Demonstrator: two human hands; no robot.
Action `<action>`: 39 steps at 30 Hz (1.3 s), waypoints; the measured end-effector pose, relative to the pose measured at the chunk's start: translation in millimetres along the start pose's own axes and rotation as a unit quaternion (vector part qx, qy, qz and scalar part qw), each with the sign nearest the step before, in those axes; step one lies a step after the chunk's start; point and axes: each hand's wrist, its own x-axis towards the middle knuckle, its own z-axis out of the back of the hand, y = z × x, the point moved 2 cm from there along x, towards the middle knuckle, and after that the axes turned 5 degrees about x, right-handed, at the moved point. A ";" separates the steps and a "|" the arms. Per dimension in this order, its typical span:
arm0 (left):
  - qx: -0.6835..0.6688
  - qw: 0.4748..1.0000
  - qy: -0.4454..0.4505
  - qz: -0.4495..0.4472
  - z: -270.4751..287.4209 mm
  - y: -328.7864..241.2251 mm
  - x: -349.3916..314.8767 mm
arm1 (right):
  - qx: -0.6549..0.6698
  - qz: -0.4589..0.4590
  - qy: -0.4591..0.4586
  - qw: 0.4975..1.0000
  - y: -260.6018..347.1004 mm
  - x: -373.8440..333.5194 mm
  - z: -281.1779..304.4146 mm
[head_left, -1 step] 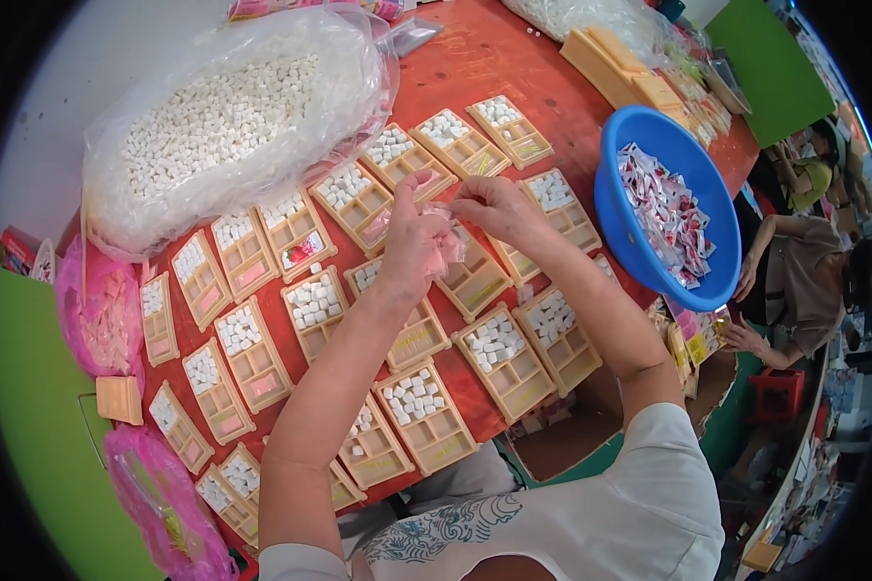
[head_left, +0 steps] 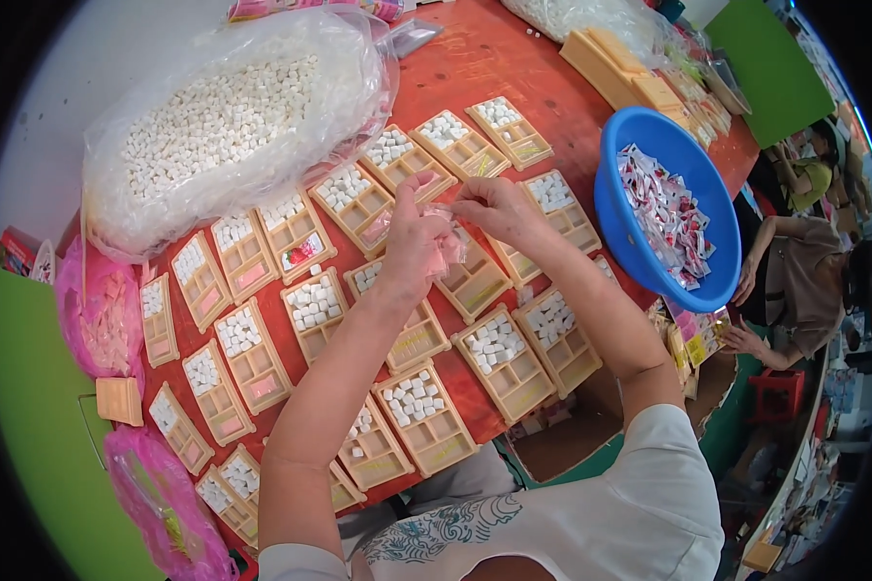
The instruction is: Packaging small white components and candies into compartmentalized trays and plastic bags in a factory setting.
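Above the middle of the trays, my left hand [head_left: 417, 244] is closed around a bunch of small clear-wrapped pink packets [head_left: 444, 254]. My right hand [head_left: 502, 210] is beside it, thumb and fingers pinched together at the edge of the bunch. What sits between those fingertips is too small to make out. Under my hands lies a cream compartment tray [head_left: 473, 298], partly covered by them. Several similar trays spread around it hold white cubes in their large compartment. Some, such as the tray at the left [head_left: 215, 318], also have a flat pink packet in a smaller compartment.
A clear plastic bag [head_left: 354, 58] of white cubes lies at the back left. Pink packets fill a pink bag [head_left: 68, 276] on the left. To the right, a blue basin [head_left: 607, 208] holds small printed sachets. Stacked cream trays [head_left: 601, 68] stand behind it. Another person's hands [head_left: 743, 336] work farther right.
The pink packets in my left hand have shifted slightly. Both hands stay in almost the same place, and the trays have not moved.
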 end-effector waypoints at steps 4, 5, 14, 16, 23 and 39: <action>-0.031 0.999 -0.018 0.020 -4.4 4.7 11.4 | 0.035 0.007 -0.001 0.999 -9.3 5.1 8.3; -0.031 0.999 -0.018 0.021 -2.6 4.6 12.2 | 0.031 0.003 -0.041 0.999 -12.6 10.4 13.3; -0.083 0.992 -0.038 0.084 -6.4 11.4 25.7 | -0.328 0.088 -0.239 0.910 -58.4 48.5 59.5; -0.096 0.992 -0.063 0.058 -0.1 9.7 27.1 | -0.305 0.109 -0.222 0.920 -45.1 38.4 45.7; -0.012 0.993 -0.108 -0.037 -11.3 2.2 33.1 | 0.008 -0.087 0.049 0.995 14.5 -8.4 8.4; -0.124 0.988 -0.002 0.091 -22.1 19.5 42.8 | 0.002 -0.010 -0.085 0.996 -18.4 5.6 35.0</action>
